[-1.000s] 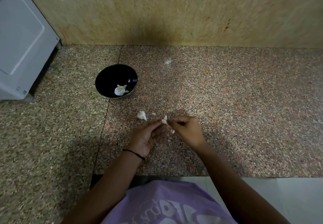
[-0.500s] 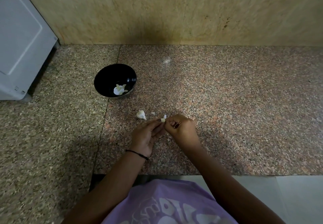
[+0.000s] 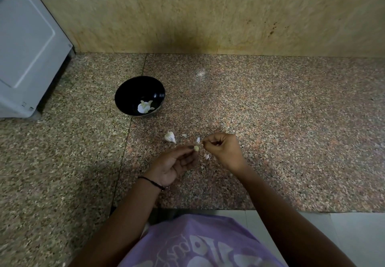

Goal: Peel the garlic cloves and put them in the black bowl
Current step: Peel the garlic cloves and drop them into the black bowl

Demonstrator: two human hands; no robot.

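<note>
- My left grip (image 3: pixel 171 163) pinches a clove (image 3: pixel 196 148) over the bench (image 3: pixel 270 121).
- My right grip (image 3: pixel 224 151) is curled tight, at the clove's 3 o'clock.
- The bowl (image 3: pixel 129 92) sits at 11 o'clock.

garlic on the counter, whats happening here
A person is peeling garlic at a stone counter. The left hand pinches a small clove at its fingertips. The right hand, fingers curled, is right beside it, though whether it holds skin is too small to tell. A second clove and skin scraps lie on the counter, and the black bowl already holds some garlic.
</note>
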